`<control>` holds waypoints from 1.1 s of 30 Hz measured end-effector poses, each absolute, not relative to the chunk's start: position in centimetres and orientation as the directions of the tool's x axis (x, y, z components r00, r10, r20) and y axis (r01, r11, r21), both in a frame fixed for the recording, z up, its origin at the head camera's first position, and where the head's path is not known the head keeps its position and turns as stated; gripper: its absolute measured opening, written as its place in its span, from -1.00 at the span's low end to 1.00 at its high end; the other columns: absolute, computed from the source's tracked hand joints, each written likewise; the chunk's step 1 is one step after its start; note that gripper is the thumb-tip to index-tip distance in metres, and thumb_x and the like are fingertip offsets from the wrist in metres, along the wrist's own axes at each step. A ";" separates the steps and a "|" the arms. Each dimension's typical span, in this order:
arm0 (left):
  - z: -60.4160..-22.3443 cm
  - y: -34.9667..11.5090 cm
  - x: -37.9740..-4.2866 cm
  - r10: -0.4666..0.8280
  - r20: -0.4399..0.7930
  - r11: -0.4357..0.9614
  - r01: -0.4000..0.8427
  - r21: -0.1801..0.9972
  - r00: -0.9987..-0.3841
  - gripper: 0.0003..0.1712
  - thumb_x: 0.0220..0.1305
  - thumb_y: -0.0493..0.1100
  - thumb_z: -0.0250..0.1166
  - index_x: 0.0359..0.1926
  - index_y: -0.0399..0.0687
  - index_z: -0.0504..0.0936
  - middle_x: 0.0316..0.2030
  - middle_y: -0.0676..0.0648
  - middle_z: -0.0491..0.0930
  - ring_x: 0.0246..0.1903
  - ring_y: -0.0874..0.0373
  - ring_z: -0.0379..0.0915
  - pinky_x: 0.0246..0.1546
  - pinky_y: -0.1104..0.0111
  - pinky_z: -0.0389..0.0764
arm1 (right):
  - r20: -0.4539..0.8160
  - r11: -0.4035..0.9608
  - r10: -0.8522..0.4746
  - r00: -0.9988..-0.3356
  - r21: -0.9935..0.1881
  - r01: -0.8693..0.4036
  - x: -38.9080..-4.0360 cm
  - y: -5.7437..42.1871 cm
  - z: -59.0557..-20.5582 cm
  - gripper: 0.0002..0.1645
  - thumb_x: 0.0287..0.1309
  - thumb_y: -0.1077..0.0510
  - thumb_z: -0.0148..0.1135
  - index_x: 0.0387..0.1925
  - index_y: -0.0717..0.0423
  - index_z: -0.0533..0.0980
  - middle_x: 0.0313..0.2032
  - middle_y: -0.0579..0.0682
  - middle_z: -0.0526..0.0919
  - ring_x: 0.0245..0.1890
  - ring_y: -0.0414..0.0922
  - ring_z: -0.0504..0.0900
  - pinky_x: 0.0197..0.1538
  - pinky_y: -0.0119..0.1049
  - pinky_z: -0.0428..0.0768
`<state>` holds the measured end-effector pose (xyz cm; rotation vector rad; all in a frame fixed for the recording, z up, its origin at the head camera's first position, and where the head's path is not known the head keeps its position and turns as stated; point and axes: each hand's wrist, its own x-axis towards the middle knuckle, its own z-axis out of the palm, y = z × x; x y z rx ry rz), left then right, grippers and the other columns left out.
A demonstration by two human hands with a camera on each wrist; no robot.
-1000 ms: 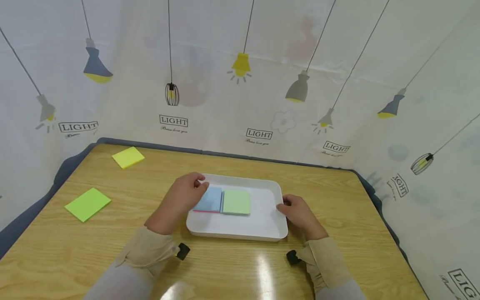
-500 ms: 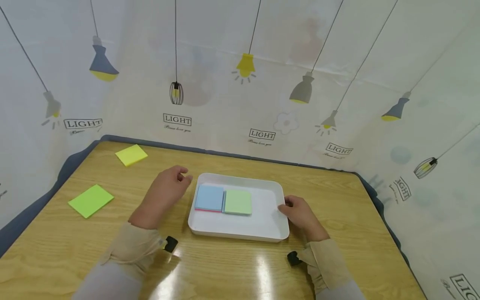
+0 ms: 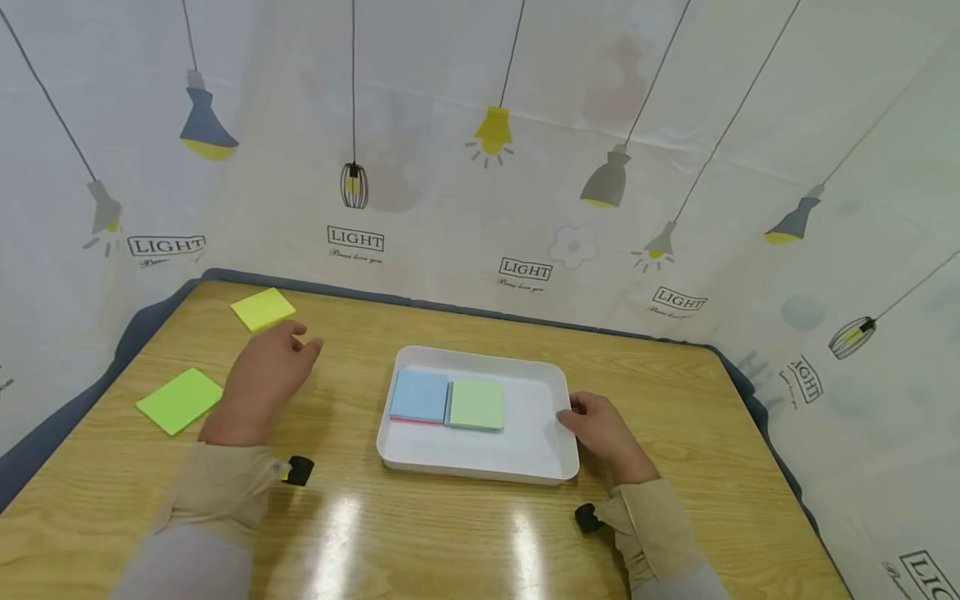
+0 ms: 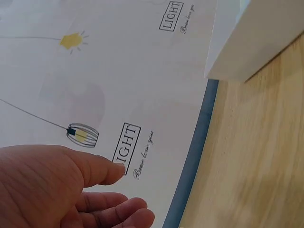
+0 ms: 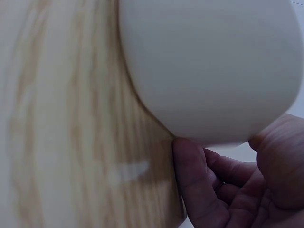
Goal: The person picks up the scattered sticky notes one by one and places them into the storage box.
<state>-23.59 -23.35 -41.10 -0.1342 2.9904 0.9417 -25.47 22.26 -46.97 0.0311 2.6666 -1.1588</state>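
A white tray [image 3: 532, 425] lies on the table in the head view. Side by side in its left part are a blue sticky-note pad [image 3: 418, 395], with a pink edge showing below it, and a pale green sticky-note pad [image 3: 477, 405]. My right hand [image 3: 603, 432] holds the tray's right end, thumb at the rim and fingers against the outer wall [image 5: 209, 71]. With nothing in its loosely bent fingers, my left hand [image 3: 266, 371] hovers left of the tray. It is close to a yellow sticky-note pad [image 3: 262, 309] and a bright green one [image 3: 180, 402].
The wooden table [image 3: 450, 533] has a dark blue-grey edging [image 3: 480, 310] along its back and sides. Behind it hangs a pale curtain [image 3: 435, 200] printed with lamps. In the left wrist view, the tray's wall [image 4: 266, 42] stands at the upper right.
My left hand has moved left, from over the blue pad and the tray's left end to near the yellow and bright green pads. My right hand has stayed at the tray.
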 end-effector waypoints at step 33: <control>-43.4 -36.2 -21.1 -0.109 -0.240 0.923 -0.188 0.336 -0.964 0.26 0.04 0.48 0.08 0.15 -0.74 0.10 0.06 -0.71 0.18 0.01 -0.57 0.10 0.00 -0.31 0.26 | -0.225 0.696 -0.080 -0.971 -0.710 0.107 -25.3 22.2 -46.9 -0.54 0.20 0.05 0.08 0.04 0.27 0.45 -0.07 0.19 0.57 -0.17 -0.05 0.49 -0.07 -0.08 0.52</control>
